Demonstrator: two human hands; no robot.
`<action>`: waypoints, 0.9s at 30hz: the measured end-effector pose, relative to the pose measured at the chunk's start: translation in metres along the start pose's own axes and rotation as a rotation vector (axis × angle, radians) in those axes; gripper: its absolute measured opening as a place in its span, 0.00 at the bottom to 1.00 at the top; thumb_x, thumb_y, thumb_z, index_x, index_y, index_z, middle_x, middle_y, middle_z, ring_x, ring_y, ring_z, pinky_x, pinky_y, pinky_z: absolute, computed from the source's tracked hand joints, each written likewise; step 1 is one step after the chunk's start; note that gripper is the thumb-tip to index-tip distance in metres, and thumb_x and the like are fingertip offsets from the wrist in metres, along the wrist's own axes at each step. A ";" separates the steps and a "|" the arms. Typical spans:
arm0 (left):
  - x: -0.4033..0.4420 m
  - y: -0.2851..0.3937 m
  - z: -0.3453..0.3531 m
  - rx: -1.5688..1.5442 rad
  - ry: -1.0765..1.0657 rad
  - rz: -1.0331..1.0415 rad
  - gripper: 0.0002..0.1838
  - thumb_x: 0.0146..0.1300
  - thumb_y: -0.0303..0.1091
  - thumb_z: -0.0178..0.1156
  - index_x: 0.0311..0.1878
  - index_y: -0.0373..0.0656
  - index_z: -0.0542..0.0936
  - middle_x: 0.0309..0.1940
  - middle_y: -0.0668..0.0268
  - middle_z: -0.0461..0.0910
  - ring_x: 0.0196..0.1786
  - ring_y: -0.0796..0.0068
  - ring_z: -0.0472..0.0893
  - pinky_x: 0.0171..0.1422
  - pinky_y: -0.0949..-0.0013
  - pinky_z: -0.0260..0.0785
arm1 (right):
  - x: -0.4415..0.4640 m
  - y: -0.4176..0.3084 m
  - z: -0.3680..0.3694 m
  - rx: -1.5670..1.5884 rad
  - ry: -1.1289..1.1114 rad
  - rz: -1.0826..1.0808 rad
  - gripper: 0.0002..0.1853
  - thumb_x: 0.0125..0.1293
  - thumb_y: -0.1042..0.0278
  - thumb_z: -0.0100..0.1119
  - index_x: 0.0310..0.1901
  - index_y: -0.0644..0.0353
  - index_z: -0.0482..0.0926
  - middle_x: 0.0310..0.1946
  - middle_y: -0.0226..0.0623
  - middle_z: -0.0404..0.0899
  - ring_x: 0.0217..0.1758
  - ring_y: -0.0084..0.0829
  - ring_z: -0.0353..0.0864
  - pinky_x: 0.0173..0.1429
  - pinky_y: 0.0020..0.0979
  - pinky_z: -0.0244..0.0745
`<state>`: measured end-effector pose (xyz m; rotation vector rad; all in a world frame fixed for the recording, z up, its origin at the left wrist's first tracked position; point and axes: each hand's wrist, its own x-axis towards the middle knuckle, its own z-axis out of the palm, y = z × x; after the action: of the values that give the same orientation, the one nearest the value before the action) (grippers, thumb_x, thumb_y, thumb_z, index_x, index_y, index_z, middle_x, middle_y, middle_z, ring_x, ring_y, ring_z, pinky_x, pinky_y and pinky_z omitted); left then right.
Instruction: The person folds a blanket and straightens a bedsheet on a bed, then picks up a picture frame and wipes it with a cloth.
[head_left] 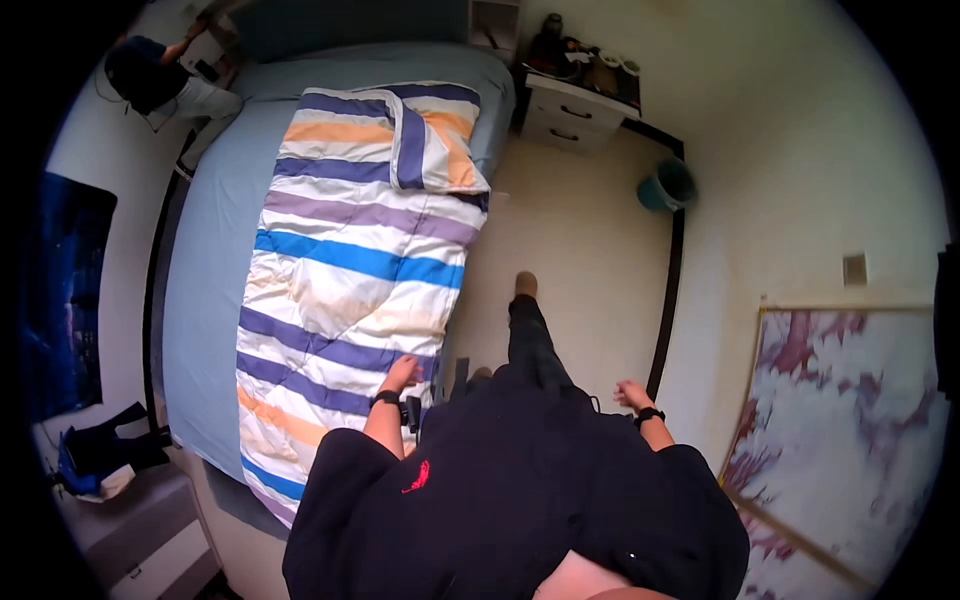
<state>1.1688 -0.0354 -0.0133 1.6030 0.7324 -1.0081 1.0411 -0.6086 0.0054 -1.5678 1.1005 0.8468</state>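
Note:
My left hand (403,373) hangs beside the near right edge of a striped quilt (340,300), holding nothing I can see. Its fingers are loosely bent and slightly apart; whether it touches the quilt I cannot tell. The quilt lies lengthwise on the bed, striped white, purple, blue and orange, with its far right corner folded back. Out over the floor on the other side of my body is my right hand (632,395), empty, its fingers loosely bent and apart. Both wrists wear dark bands.
Pale blue sheet (205,290) covers the bed. A white drawer cabinet (570,115) with items on top stands at the far wall, near a teal bin (667,187). Another person (150,75) is beyond the bed at far left. A floral panel (840,400) is at right.

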 end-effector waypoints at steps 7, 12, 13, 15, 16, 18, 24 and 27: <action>0.046 0.196 0.059 0.268 0.223 0.515 0.16 0.59 0.35 0.47 0.50 0.43 0.72 0.35 0.60 0.78 0.37 0.71 0.78 0.43 0.69 0.68 | 0.094 -0.239 -0.040 -0.892 -0.221 0.015 0.15 0.55 0.64 0.46 0.40 0.63 0.76 0.35 0.42 0.78 0.31 0.34 0.80 0.33 0.37 0.73; 0.088 0.173 0.077 -0.001 0.308 0.299 0.15 0.60 0.38 0.47 0.46 0.41 0.74 0.27 0.63 0.78 0.29 0.71 0.76 0.36 0.70 0.67 | 0.151 -0.491 0.032 -1.211 0.081 -0.678 0.23 0.52 0.64 0.50 0.52 0.60 0.69 0.43 0.52 0.75 0.50 0.49 0.72 0.52 0.41 0.69; 0.078 0.163 0.084 -0.040 0.326 0.265 0.15 0.60 0.38 0.47 0.46 0.41 0.74 0.27 0.63 0.78 0.29 0.71 0.76 0.36 0.70 0.67 | 0.151 -0.538 0.056 -1.227 0.039 -0.786 0.24 0.52 0.65 0.51 0.53 0.60 0.68 0.43 0.51 0.74 0.49 0.49 0.72 0.51 0.41 0.69; 0.068 0.158 0.089 -0.283 0.421 0.143 0.15 0.61 0.38 0.47 0.44 0.39 0.74 0.26 0.64 0.77 0.27 0.74 0.76 0.34 0.69 0.68 | 0.156 -0.617 0.114 -1.237 -0.048 -1.057 0.26 0.51 0.66 0.54 0.54 0.59 0.65 0.45 0.49 0.73 0.49 0.49 0.71 0.50 0.41 0.69; 0.070 0.144 0.097 -0.424 0.474 0.076 0.14 0.63 0.39 0.46 0.42 0.38 0.74 0.26 0.64 0.77 0.25 0.76 0.75 0.32 0.71 0.68 | 0.152 -0.646 0.144 -1.228 -0.093 -1.205 0.28 0.50 0.67 0.56 0.56 0.59 0.64 0.47 0.48 0.71 0.49 0.48 0.71 0.50 0.41 0.70; 0.071 0.124 0.113 -0.698 0.524 -0.137 0.13 0.63 0.38 0.47 0.42 0.38 0.73 0.25 0.63 0.76 0.22 0.75 0.74 0.27 0.72 0.67 | 0.128 -0.695 0.212 -1.267 -0.153 -1.538 0.33 0.47 0.68 0.60 0.58 0.58 0.62 0.52 0.45 0.68 0.50 0.47 0.71 0.49 0.39 0.70; 0.073 0.152 0.134 -1.098 0.496 -0.356 0.14 0.61 0.36 0.47 0.49 0.43 0.70 0.30 0.64 0.76 0.25 0.76 0.75 0.28 0.71 0.67 | 0.105 -0.743 0.377 -1.870 -0.268 -1.839 0.38 0.50 0.66 0.57 0.64 0.53 0.54 0.64 0.39 0.54 0.66 0.40 0.55 0.64 0.44 0.53; 0.082 0.215 0.124 -1.193 0.550 -0.155 0.14 0.62 0.35 0.47 0.50 0.42 0.70 0.32 0.65 0.77 0.28 0.77 0.75 0.34 0.73 0.67 | 0.149 -0.730 0.431 -2.326 -0.305 -2.106 0.36 0.55 0.64 0.50 0.67 0.49 0.49 0.69 0.33 0.43 0.70 0.35 0.47 0.68 0.47 0.42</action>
<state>1.3599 -0.2131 -0.0005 0.7249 1.4791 -0.0672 1.7791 -0.1647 0.0006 1.7736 2.0710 -0.1746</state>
